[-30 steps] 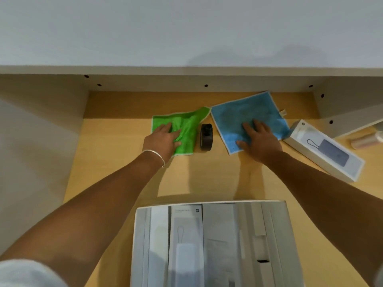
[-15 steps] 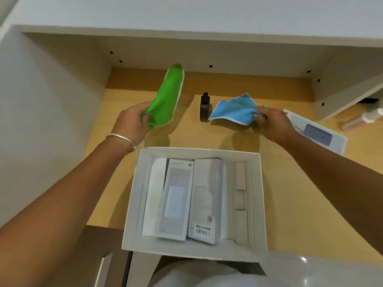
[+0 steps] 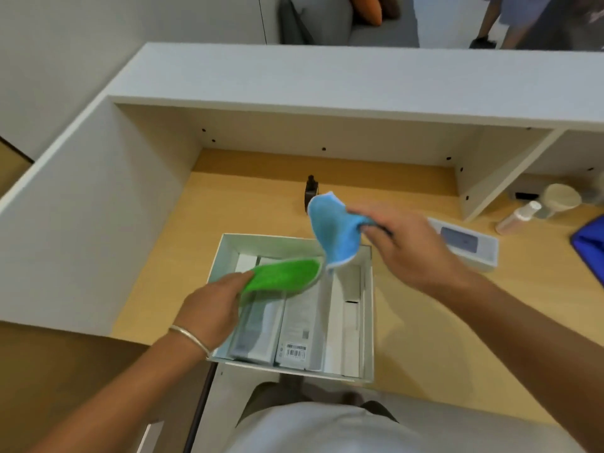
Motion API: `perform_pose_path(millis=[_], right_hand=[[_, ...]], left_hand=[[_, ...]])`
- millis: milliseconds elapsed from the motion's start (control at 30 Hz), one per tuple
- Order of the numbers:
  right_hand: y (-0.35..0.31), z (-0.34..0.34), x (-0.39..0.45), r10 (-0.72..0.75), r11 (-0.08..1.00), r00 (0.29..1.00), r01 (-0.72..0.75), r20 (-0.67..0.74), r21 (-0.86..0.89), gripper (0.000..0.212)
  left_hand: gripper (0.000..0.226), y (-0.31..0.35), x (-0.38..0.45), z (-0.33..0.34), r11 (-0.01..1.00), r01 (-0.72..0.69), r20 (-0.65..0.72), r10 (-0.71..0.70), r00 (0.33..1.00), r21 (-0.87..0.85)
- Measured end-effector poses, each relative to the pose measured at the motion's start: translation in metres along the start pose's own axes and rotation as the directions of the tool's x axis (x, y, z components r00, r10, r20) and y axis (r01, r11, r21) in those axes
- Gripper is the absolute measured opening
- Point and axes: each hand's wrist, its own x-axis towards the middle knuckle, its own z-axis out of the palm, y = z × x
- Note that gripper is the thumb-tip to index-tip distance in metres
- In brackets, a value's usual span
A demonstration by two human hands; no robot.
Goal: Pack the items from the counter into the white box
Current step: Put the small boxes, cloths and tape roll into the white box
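The open white box (image 3: 368,322) stands at the counter's near edge with several flat white packages inside. My left hand (image 3: 212,307) grips a green cloth (image 3: 282,276) and holds it over the box's left half. Above the box's far right corner, my right hand (image 3: 408,246) pinches a blue cloth (image 3: 333,232), which hangs down over the rim. A small black device (image 3: 310,191) stands on the wooden counter (image 3: 425,322) behind the blue cloth. A white boxed power bank (image 3: 464,241) lies to the right, partly hidden by my right hand.
A white shelf unit (image 3: 327,86) walls the counter at the back and left. At the far right stand a pale bottle (image 3: 518,217), a round jar (image 3: 560,199) and a blue object (image 3: 591,243). Someone's legs (image 3: 510,21) show beyond the shelf.
Both hands lifted the cloths off the counter and carried them back toward me; the green and blue cloths now hang over the box. The camera has tilted up and back.
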Motion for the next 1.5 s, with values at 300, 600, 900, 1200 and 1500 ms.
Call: perform_pose_path(millis=[300,600,900,1200,1500], right_hand=[[0.021,0.076,-0.044,-0.180,0.910,0.940,0.271,0.289,-0.315,0.033],[0.034,0.107,-0.041,-0.013,0.826,0.859,0.297,0.512,-0.479,0.041],[0.024,0.116,-0.027,0.224,0.822,0.719,0.224,0.658,-0.524,0.083],[0.012,0.068,-0.024,0.145,0.933,0.833,0.065,0.534,-0.355,0.069],[0.055,0.028,0.008,0.253,0.887,0.965,-0.205,0.064,-0.414,0.057]], left_hand=[[0.067,-0.002,0.026,0.022,0.982,0.143,0.034,-0.148,0.988,0.122],[0.067,-0.009,0.036,0.040,1.000,0.027,0.008,-0.027,1.000,0.012],[0.078,-0.014,0.055,0.055,0.979,0.027,0.262,-0.080,0.962,0.203],[0.056,0.004,0.060,-0.015,0.971,-0.079,0.240,0.023,0.971,0.228],[0.093,0.020,0.194,-0.036,1.000,0.008,0.220,-0.008,0.975,0.001]])
